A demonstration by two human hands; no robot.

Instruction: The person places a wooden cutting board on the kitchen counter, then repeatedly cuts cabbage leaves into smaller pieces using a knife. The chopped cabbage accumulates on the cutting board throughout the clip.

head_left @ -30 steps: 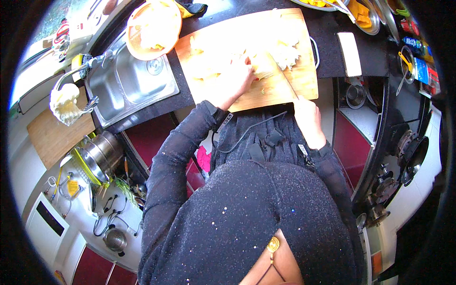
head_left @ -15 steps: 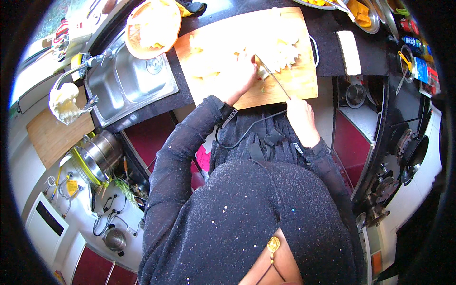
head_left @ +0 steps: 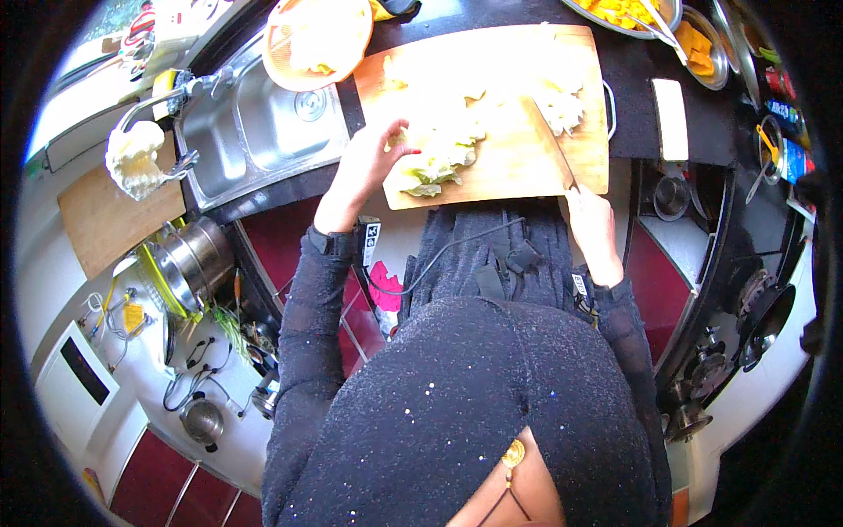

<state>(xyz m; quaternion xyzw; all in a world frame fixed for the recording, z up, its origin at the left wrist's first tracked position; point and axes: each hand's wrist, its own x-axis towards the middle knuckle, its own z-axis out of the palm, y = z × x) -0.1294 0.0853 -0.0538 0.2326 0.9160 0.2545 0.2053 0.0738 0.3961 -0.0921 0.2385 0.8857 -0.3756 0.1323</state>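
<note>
My right hand (head_left: 594, 227) grips a knife (head_left: 555, 147) by its handle at the near right edge of the wooden cutting board (head_left: 514, 180). The blade points away from me across the board, just left of a chopped pale heap (head_left: 558, 107). My left hand (head_left: 373, 162) is open over the board's left edge, thumb and fingers apart. Beside it lies a cluster of pale green-white leafy pieces, like cabbage (head_left: 439, 167). Strong glare hides the detail of the pieces across the board's middle.
Behind the board's left side stands an orange basket (head_left: 274, 44) with pale pieces, next to a steel sink (head_left: 255, 132). At the back right are a bowl of orange chunks (head_left: 615, 12) and a smaller bowl (head_left: 716, 66). A white rectangular block (head_left: 670, 119) lies right of the board.
My left hand has left the pieces by the knife and moved left, its fingers opening. The knife has shifted right, away from the leafy cluster, which now lies nearer the left edge.
</note>
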